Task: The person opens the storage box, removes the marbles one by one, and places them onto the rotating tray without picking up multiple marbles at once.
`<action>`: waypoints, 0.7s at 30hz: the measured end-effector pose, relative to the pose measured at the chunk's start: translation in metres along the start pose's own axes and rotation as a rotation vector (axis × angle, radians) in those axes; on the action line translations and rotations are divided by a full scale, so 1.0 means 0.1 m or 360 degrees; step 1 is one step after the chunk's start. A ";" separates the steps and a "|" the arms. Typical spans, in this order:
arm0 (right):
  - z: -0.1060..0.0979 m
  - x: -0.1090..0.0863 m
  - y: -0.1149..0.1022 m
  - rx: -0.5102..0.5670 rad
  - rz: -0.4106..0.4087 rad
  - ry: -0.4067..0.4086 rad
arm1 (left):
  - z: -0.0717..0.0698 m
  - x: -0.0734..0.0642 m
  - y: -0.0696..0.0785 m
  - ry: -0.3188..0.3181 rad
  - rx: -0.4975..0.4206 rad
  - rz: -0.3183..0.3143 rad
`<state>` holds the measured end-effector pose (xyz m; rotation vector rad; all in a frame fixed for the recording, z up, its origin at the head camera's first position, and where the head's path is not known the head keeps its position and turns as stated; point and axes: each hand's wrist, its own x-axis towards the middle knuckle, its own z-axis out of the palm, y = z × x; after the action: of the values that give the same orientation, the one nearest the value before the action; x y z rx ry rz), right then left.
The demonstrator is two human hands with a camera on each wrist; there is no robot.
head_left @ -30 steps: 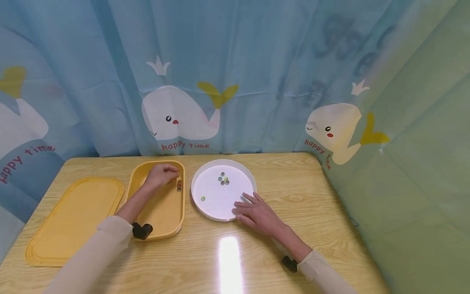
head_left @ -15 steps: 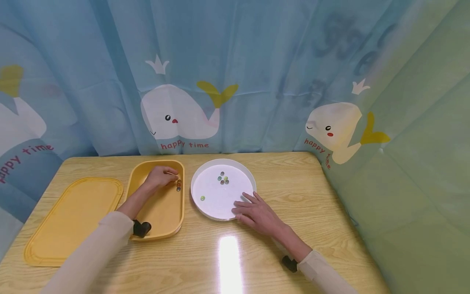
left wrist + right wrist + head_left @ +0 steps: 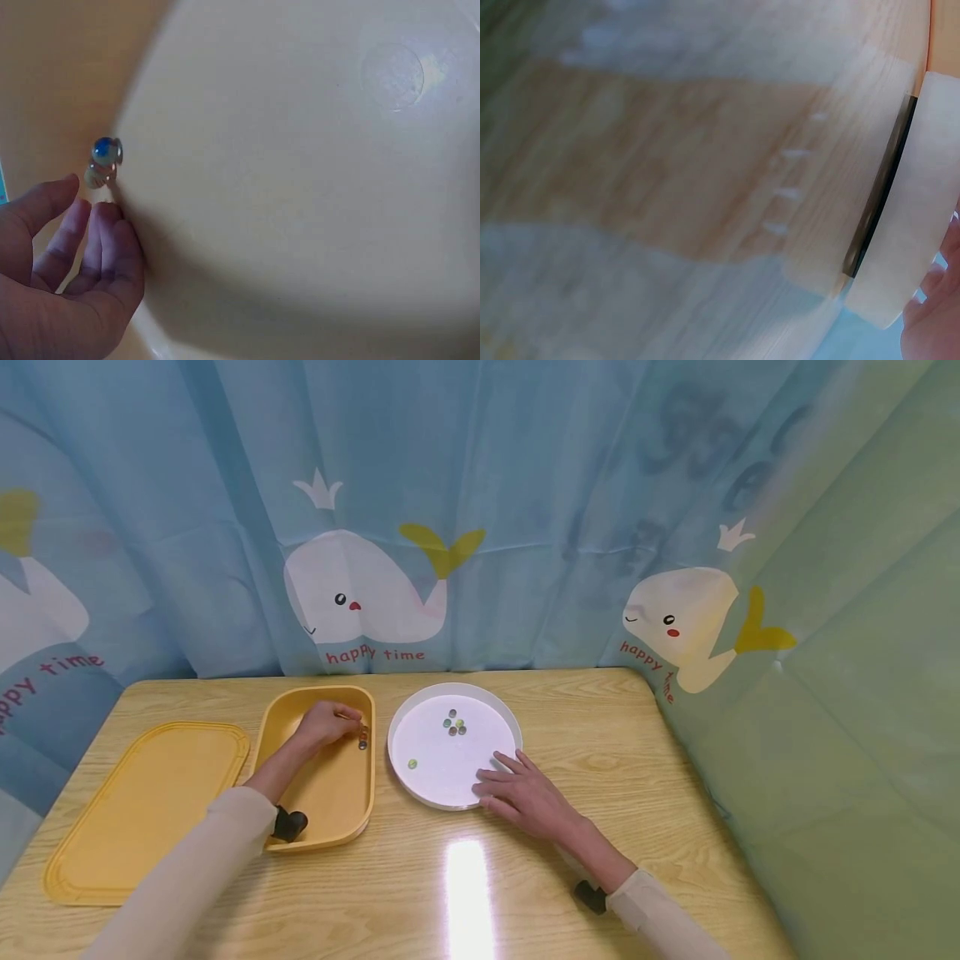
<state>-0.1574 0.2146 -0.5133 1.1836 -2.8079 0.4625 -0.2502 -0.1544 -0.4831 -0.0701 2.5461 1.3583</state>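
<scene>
In the head view my left hand (image 3: pixel 324 725) reaches into a deep yellow bin (image 3: pixel 330 806), its fingertips beside a short row of marbles (image 3: pixel 363 744) along the bin's right wall. Up close in the left wrist view, the thumb and loosely bent fingers (image 3: pixel 112 255) stand just short of the blue-and-white marble (image 3: pixel 104 151) and its neighbours, with nothing visible between them. My right hand (image 3: pixel 528 797), fingers spread, rests on the near right rim of a round white tray (image 3: pixel 400 777). Several marbles (image 3: pixel 453 731) cluster on that tray, and a green one (image 3: pixel 412 763) sits apart at its left.
A flat yellow lid-like tray (image 3: pixel 150 810) lies left of the bin on the wooden table (image 3: pixel 585 727). A blue curtain (image 3: pixel 525 510) with whale prints hangs along the back, and a greenish one (image 3: pixel 847 743) at the right.
My left hand has moved slightly nearer along the bin's right wall, its fingertips closer to the marble row. The right hand stays in place on the tray rim.
</scene>
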 end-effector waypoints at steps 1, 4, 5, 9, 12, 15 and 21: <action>0.00 0.00 0.00 0.0002 0.0001 -0.0002 | 0.00 0.00 0.00 0.0002 0.0016 0.0009; -0.01 0.01 0.00 0.0002 0.0008 -0.0010 | 0.01 0.00 0.00 0.0009 0.0041 0.0020; -0.02 0.01 0.00 0.0003 0.0009 -0.0013 | 0.02 0.01 0.00 0.0009 0.0054 0.0026; -0.02 0.01 0.00 0.0005 0.0012 -0.0017 | 0.03 0.02 0.00 0.0006 0.0088 0.0017; -0.02 0.01 0.00 0.0011 0.0009 -0.0012 | 0.04 0.04 0.00 0.0011 0.0126 0.0025; -0.01 0.01 0.00 0.0014 0.0007 -0.0008 | 0.05 0.05 -0.01 0.0021 0.0161 0.0044; -0.01 0.00 -0.01 0.0008 0.0011 -0.0009 | 0.06 0.07 -0.04 0.0009 0.0161 0.0012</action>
<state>-0.1573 0.2141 -0.5124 1.1785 -2.8179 0.4681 -0.2551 -0.1507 -0.4911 -0.0455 2.6178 1.2311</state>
